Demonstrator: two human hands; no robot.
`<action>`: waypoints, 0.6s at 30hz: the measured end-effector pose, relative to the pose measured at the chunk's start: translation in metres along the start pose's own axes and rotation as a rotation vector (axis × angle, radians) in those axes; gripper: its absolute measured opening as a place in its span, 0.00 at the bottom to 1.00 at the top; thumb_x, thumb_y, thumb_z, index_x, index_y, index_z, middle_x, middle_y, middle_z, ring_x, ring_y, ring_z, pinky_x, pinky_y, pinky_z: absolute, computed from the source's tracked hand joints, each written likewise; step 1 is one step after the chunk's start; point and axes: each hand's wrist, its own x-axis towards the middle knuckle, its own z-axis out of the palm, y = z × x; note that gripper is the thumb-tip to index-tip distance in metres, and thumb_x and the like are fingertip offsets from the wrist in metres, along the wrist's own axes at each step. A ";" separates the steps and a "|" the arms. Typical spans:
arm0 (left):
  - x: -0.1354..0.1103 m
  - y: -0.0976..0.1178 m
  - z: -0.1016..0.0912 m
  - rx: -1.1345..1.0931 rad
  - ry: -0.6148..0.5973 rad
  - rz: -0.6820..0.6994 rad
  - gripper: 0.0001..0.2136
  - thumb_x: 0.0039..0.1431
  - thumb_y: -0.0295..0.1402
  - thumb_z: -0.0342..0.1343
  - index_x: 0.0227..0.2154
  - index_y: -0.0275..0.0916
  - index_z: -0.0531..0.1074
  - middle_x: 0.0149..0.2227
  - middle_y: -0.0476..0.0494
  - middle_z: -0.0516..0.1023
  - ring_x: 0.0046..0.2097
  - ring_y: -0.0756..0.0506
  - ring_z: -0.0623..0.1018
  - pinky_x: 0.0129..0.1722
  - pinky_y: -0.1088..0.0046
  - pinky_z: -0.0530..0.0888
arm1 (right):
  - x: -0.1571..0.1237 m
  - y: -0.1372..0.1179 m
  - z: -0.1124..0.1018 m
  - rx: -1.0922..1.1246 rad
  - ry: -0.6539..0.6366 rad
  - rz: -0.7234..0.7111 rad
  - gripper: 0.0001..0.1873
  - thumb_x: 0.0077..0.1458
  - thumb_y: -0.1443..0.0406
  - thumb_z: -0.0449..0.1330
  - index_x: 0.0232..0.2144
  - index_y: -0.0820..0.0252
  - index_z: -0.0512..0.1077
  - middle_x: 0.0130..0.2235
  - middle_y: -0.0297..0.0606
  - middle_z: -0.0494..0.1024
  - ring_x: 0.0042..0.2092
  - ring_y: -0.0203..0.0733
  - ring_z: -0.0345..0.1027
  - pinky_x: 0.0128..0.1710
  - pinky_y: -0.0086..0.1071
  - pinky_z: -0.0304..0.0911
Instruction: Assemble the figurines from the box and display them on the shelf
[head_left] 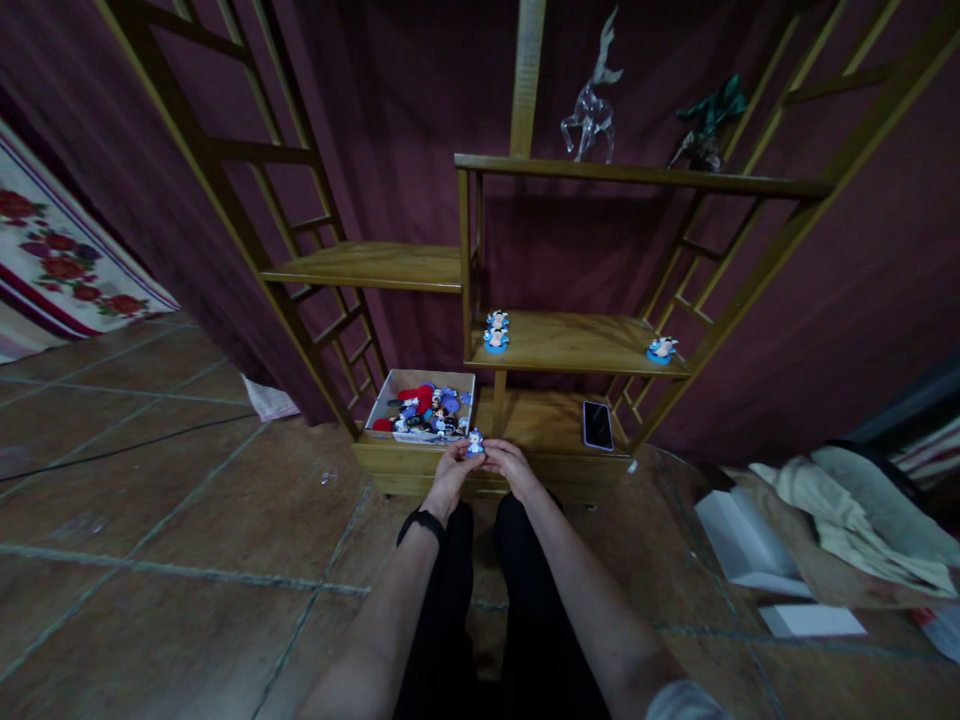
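Observation:
Between my fingertips is a small purple-and-white figurine [475, 443], upright in front of the lower shelf. My left hand [451, 474] grips it from the left, with a dark band on the wrist. My right hand [510, 464] pinches it from the right side. Just behind my left hand stands an open cardboard box [381, 398] with a jumble of small red, purple, black and white figurines [448, 402] in it. On the shelf above, blue-and-white figurines [496, 333] stand close together at the left end, and another blue-based figurine [661, 349] sits at the right end.
The wooden shelf unit [570, 340] stands before a dark red curtain. A phone [598, 424] lies on its lower right board. A clear deer statuette [591, 115] and a dark green ornament [709, 125] stand on top. White boxes [750, 545] and cloth [847, 525] lie at right.

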 end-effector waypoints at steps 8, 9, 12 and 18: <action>-0.004 0.001 0.003 0.101 -0.031 0.058 0.22 0.31 0.29 0.67 0.34 0.37 0.69 0.31 0.48 0.74 0.33 0.50 0.72 0.35 0.74 0.68 | 0.002 0.002 -0.001 0.000 0.000 -0.001 0.16 0.36 0.60 0.64 0.31 0.60 0.73 0.30 0.35 0.77 0.32 0.37 0.71 0.36 0.32 0.66; -0.004 0.002 0.003 0.087 -0.036 0.042 0.21 0.31 0.29 0.67 0.34 0.37 0.69 0.32 0.47 0.74 0.33 0.50 0.73 0.34 0.75 0.68 | 0.003 0.001 -0.001 0.005 0.007 0.001 0.16 0.36 0.60 0.64 0.31 0.61 0.73 0.30 0.35 0.77 0.31 0.37 0.71 0.35 0.32 0.66; -0.003 0.002 0.001 0.026 -0.058 -0.011 0.19 0.34 0.30 0.66 0.34 0.36 0.70 0.32 0.46 0.75 0.32 0.50 0.73 0.31 0.76 0.67 | 0.004 0.000 -0.001 0.022 0.042 0.016 0.14 0.37 0.61 0.63 0.29 0.61 0.72 0.29 0.36 0.77 0.30 0.37 0.71 0.35 0.33 0.67; 0.002 -0.002 -0.005 -0.073 -0.064 -0.076 0.14 0.40 0.32 0.63 0.33 0.35 0.73 0.29 0.45 0.75 0.30 0.51 0.73 0.30 0.76 0.68 | 0.004 -0.003 0.000 0.033 0.054 0.037 0.12 0.39 0.62 0.62 0.29 0.61 0.71 0.29 0.37 0.77 0.30 0.37 0.72 0.34 0.32 0.68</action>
